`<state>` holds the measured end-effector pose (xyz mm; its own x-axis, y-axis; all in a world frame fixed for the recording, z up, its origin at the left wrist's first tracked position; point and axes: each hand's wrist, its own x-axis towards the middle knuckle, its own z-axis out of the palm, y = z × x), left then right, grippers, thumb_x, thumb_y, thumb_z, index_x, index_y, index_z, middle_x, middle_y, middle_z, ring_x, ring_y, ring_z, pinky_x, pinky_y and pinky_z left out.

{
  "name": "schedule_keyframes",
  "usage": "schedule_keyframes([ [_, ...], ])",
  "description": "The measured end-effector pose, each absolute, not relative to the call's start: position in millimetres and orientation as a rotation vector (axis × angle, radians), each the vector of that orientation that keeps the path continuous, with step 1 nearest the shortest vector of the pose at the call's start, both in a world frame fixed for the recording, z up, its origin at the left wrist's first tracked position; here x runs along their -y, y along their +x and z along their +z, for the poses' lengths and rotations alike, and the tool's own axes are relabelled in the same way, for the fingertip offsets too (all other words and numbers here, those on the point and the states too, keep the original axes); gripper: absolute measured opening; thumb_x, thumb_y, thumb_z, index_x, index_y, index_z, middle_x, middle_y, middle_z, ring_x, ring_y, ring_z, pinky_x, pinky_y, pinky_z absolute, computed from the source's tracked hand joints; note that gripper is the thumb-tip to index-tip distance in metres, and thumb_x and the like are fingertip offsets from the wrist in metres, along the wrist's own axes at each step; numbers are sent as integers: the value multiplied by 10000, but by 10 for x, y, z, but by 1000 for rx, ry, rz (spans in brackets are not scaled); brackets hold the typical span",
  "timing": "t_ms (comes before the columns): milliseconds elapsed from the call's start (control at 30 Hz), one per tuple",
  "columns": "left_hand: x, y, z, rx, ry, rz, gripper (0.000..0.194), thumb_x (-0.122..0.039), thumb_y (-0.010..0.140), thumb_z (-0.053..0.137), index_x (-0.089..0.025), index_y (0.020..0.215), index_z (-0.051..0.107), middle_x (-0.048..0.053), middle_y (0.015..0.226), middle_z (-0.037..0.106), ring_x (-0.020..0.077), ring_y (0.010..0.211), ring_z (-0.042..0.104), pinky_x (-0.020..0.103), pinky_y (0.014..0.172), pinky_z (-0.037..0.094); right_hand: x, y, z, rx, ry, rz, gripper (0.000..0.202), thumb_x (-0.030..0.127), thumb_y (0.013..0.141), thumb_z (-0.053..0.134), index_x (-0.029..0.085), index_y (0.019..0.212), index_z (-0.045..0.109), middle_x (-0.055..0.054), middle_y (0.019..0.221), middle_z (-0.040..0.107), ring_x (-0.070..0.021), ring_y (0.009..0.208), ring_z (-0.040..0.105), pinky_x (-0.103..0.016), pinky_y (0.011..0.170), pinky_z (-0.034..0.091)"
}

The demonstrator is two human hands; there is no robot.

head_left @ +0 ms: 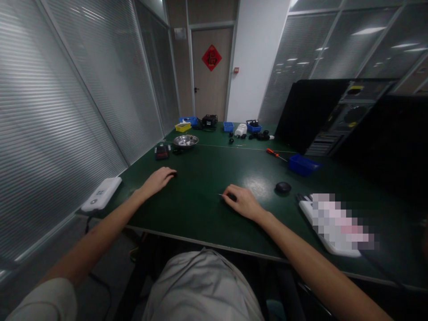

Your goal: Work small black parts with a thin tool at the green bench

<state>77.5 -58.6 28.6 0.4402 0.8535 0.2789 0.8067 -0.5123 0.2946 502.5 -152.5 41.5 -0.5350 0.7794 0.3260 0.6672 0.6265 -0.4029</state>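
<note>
My left hand [160, 179] is over the left part of the green table, its fingers closed around a small black part [173, 173]. Much of that part is covered by the fingers, so its kind cannot be made out. In the middle, my right hand [243, 203] rests near the tabletop with thumb and fingers curled around a thin tool. Its slim metal tip [220, 195] points left from the fingertips; the rest is mostly hidden in the hand. To the right of this hand lies a round black object [283, 187], like a computer mouse.
Behind my left hand are a metal bowl [186, 141] with small pieces and a dark red-black box [162, 152]. An orange screwdriver [276, 154] lies beside a blue bin [303, 165]. White devices [102, 194] flank the table; dark computer cases [310, 116] stand right. Several small bins line the back.
</note>
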Motion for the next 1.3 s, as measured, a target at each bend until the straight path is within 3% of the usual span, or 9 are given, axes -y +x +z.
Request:
schedule_keyframes([
  [233, 332, -313, 194, -2156, 2362, 616, 449, -365, 918, 471, -135, 1227, 702, 152, 1259, 694, 315, 1183, 609, 441, 1086, 433, 1512, 5029, 401, 2378, -1134, 312, 178, 348, 1037, 536, 236, 996, 669, -27, 970, 685, -164, 817, 634, -276, 747, 450],
  [567, 286, -379, 145, -2233, 2182, 858, 425, -348, 900, 508, -122, 1191, 718, 136, 1166, 725, 279, 1046, 654, 405, 1002, 493, 1504, 5034, 379, 2368, -1120, 313, 172, 349, 1036, 540, 242, 987, 664, -23, 974, 694, -163, 813, 642, -275, 754, 452],
  [800, 259, -420, 103, -2230, 2323, 760, 385, -322, 949, 446, -151, 1113, 749, 145, 1189, 696, 308, 1135, 613, 429, 1050, 455, 1505, 5030, 388, 2365, -1127, 321, 178, 352, 1038, 534, 242, 989, 664, -23, 977, 694, -165, 812, 643, -280, 755, 454],
  [1033, 281, -389, 88, -2223, 2391, 717, 442, -290, 964, 404, -130, 1241, 709, 163, 1178, 666, 320, 1150, 581, 443, 1057, 439, 1496, 5038, 381, 2368, -1119, 322, 166, 339, 1035, 541, 239, 990, 665, -18, 979, 690, -160, 820, 642, -277, 748, 446],
  [1300, 133, -548, -9, -2211, 2163, 925, 372, -282, 912, 514, -130, 1162, 744, 136, 1129, 694, 280, 1053, 644, 385, 995, 494, 1485, 5039, 359, 2362, -1107, 314, 162, 340, 1029, 551, 240, 985, 671, -21, 964, 691, -165, 816, 640, -277, 737, 439],
])
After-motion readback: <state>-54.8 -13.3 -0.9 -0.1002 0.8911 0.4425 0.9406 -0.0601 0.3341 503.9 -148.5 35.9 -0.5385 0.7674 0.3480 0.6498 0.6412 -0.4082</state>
